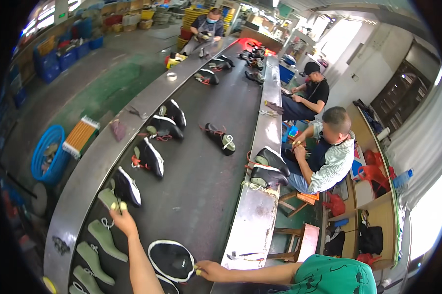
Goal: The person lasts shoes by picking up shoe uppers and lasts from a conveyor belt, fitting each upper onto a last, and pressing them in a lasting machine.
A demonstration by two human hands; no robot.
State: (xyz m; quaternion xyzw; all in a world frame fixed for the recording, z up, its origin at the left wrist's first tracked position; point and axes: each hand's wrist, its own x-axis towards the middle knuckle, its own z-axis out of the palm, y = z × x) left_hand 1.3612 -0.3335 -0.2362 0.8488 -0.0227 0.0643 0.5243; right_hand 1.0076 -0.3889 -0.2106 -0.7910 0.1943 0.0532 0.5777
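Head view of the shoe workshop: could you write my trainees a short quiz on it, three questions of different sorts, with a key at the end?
1. True or false: the right hand is nearer than the left hand to the white-edged dark piece.
2. Multiple choice: what colour are the fingertip coverings on the left hand?
A) blue
B) yellow
C) red
3. Short answer: on which side of the long dark work surface, as the picture shows it, is the blue basket?

Key:
1. True.
2. B.
3. On the left, beyond the metal edge.
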